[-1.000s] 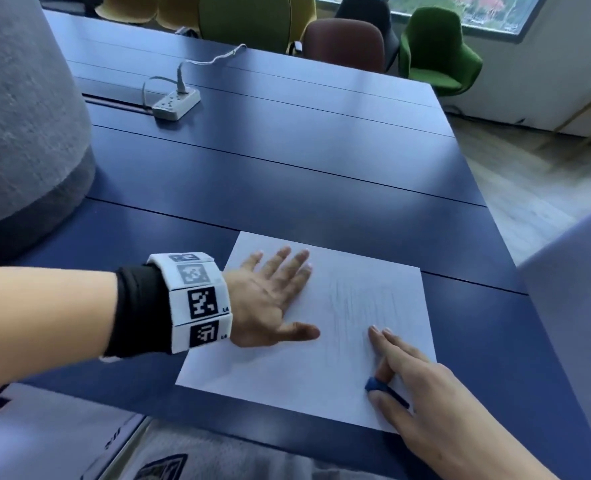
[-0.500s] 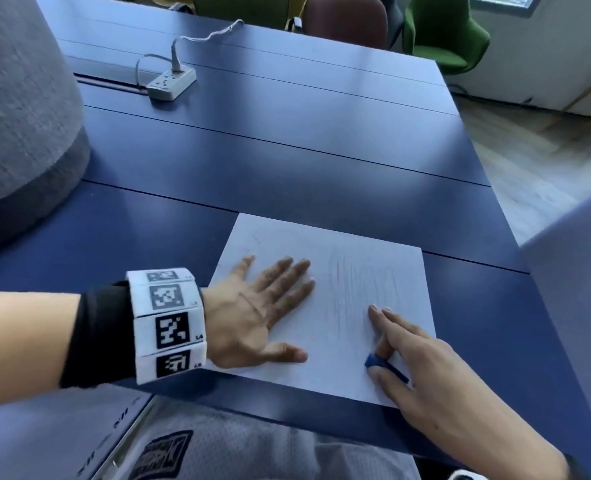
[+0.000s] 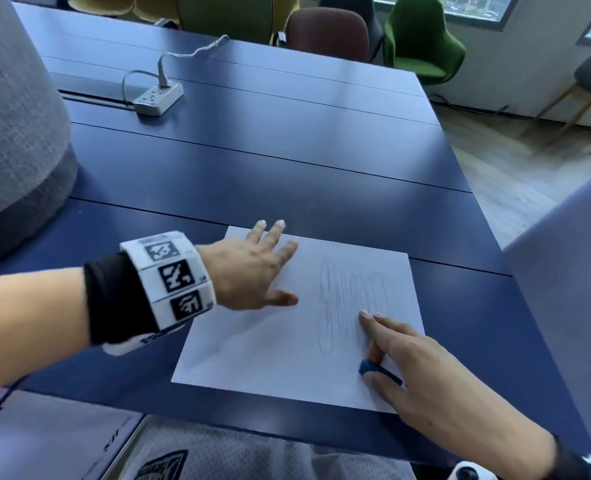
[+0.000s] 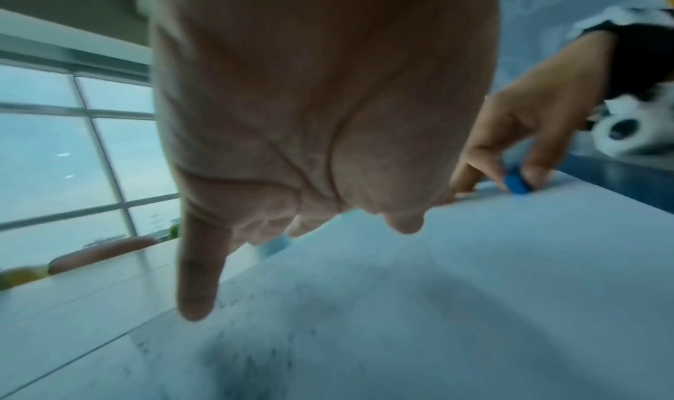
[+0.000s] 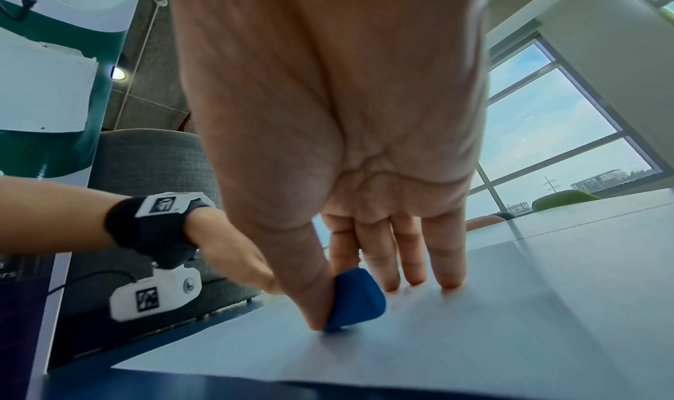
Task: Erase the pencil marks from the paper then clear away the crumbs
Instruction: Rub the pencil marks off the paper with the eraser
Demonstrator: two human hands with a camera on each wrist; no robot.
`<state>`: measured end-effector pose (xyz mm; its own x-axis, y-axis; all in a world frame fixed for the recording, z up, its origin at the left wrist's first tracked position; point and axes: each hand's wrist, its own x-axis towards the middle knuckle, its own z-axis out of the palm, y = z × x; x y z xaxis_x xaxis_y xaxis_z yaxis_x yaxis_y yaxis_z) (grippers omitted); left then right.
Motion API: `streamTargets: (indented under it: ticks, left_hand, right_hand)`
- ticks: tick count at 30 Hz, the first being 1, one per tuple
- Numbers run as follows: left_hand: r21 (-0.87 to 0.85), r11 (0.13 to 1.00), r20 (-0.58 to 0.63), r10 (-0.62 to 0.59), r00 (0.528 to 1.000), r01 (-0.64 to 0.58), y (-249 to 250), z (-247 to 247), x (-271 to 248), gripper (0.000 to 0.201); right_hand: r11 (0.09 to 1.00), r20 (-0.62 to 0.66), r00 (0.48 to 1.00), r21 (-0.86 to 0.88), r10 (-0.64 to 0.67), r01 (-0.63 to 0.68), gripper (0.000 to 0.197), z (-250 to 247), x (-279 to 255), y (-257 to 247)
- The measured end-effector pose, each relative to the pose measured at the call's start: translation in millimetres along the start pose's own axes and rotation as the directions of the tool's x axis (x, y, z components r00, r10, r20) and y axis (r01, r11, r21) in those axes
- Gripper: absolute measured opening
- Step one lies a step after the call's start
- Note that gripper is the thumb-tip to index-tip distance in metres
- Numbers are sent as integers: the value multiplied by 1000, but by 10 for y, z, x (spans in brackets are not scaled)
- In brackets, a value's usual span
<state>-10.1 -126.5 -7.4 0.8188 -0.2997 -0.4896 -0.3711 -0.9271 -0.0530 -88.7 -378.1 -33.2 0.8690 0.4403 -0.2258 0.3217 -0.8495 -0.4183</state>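
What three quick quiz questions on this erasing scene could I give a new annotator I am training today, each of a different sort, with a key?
1. True or false: the pencil scribble is already gone from the paper.
2. The blue eraser is pinched by: A the left hand; B the right hand; C neither.
3. Fill in: the left hand lies flat with fingers spread on the paper's ____ side.

Key: 1 false, the marks still show. 2 B, between thumb and index finger. 3 left.

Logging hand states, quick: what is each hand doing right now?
Left hand: open, fingers spread flat on the paper.
Right hand: pinching the blue eraser against the paper.
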Motion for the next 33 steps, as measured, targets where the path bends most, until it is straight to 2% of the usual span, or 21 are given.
streamTargets:
  ticks: [3, 7, 10, 13, 21, 24, 28, 33]
  left_hand:
    - [-32, 999, 23, 28, 999, -28, 8, -140, 212, 99]
    - [38, 998, 32, 42, 999, -43, 12, -196, 363, 102]
    - [51, 998, 26, 39, 999, -41, -7, -190, 386, 108]
    - [31, 999, 27, 24, 999, -25, -54, -147, 406, 112]
    - [26, 999, 11, 34, 999, -35, -50, -142, 406, 115]
    - [21, 999, 3, 42, 999, -42, -57, -146, 399, 115]
    - [17, 999, 3, 46, 999, -46, -62, -147, 404, 114]
    - [14, 999, -8, 47, 999, -47, -60, -153, 416, 113]
  right_hand:
    - [1000, 5, 1000, -22, 6, -6, 15, -40, 6, -72]
    - [999, 15, 1000, -53, -13, 14, 8, -228, 79, -189]
    - [999, -83, 996, -51, -14, 10, 4, -436, 321, -226]
    - [998, -159, 985, -15, -69, 67, 8, -549, 712, -187]
    - [983, -133, 979, -120, -152, 137, 7, -562, 1423, -72]
    - [978, -108, 980, -148, -166, 149, 7, -547, 1460, -73]
    - [964, 9, 974, -142, -224, 223, 6, -548, 1418, -112]
    - [964, -39, 979, -185, -201, 191, 9, -583, 1502, -107]
